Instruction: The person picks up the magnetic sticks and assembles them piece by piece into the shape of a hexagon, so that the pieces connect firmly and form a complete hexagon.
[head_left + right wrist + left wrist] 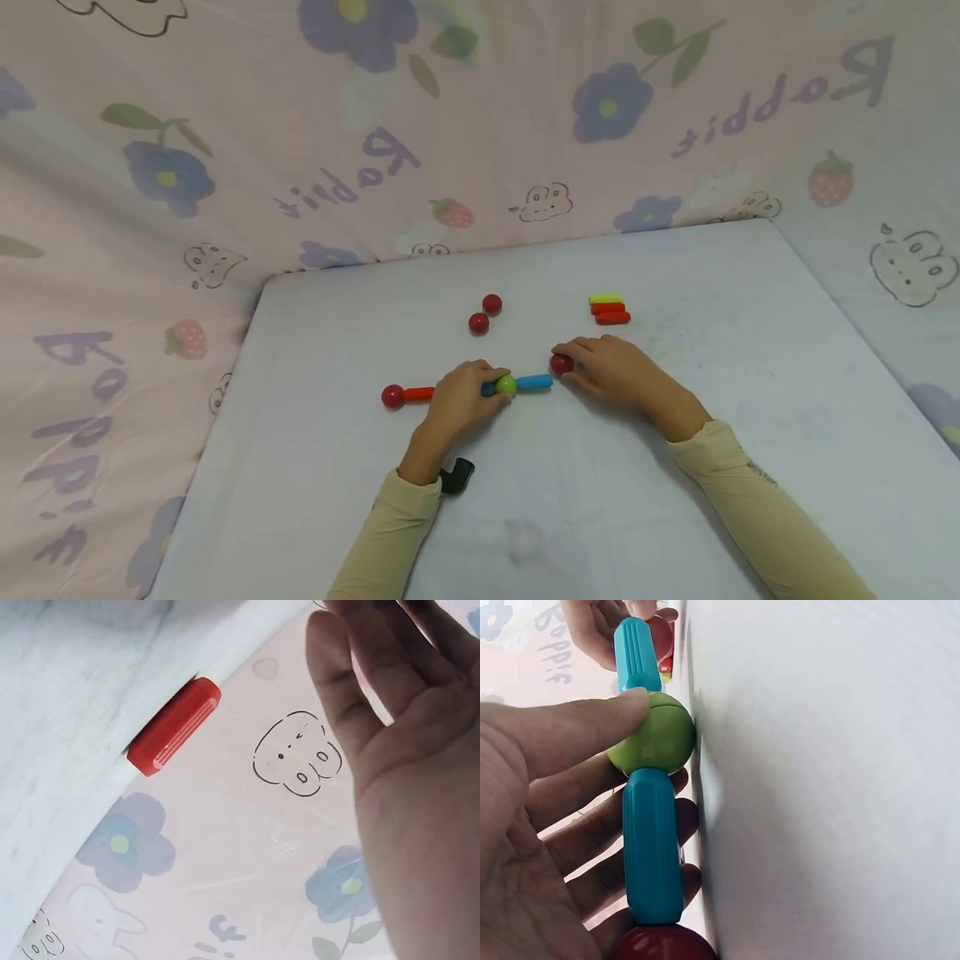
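Note:
My left hand (463, 400) holds a toy chain of rods and balls low over the table, its thumb and fingertips pinching the green ball (506, 385). From that ball a light blue rod (534, 382) points right. A darker blue rod (652, 847) runs back along the fingers to a red ball (664, 945). At the chain's left end, a red rod (418, 394) joins another red ball (393, 397); my left hand hides the middle in the head view. My right hand (618, 375) pinches a separate red ball (561, 364) just right of the light blue rod's free end.
Two loose red balls (478, 323) lie farther back on the white table (337, 333). Behind my right hand, a yellow rod (606, 298) lies beside two red rods (612, 317). A black object (459, 475) shows at my left cuff. Patterned cloth (480, 125) hangs behind.

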Demonstrator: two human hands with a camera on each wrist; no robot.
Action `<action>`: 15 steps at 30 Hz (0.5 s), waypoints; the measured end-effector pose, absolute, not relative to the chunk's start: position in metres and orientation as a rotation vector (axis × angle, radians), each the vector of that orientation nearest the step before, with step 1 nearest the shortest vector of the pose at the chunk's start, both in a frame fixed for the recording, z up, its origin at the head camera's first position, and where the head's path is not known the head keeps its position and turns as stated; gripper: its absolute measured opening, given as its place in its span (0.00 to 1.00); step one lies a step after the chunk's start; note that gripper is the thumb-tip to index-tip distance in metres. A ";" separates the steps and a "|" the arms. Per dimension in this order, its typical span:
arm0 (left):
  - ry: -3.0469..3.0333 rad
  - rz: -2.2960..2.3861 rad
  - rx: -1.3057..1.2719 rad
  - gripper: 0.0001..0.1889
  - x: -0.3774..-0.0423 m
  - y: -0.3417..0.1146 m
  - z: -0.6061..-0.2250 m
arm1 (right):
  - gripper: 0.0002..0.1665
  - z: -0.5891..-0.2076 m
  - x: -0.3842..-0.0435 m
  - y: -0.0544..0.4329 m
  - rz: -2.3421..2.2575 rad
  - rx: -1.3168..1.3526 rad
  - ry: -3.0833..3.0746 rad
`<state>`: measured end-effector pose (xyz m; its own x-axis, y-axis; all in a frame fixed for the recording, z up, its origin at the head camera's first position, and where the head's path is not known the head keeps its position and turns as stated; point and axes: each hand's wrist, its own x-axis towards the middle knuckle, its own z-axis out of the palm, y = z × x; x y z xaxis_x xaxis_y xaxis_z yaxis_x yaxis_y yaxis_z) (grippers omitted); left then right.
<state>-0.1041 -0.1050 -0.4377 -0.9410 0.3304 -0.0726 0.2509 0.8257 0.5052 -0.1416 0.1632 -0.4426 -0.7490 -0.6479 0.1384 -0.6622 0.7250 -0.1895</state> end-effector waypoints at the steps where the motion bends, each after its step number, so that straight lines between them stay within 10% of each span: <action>1: 2.849 0.759 0.452 0.21 -0.104 -0.105 -0.438 | 0.24 -0.443 -0.141 0.164 0.354 1.084 -2.856; 15: 2.864 0.764 0.433 0.21 -0.104 -0.104 -0.435 | 0.24 -0.442 -0.140 0.163 0.470 1.112 -2.861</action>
<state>-0.1043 -0.1036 -0.4351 -0.9479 0.3118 -0.0659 0.2376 0.8292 0.5059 -0.1405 0.1625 -0.4417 -0.7430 -0.6542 0.1414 -0.6650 0.6978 -0.2661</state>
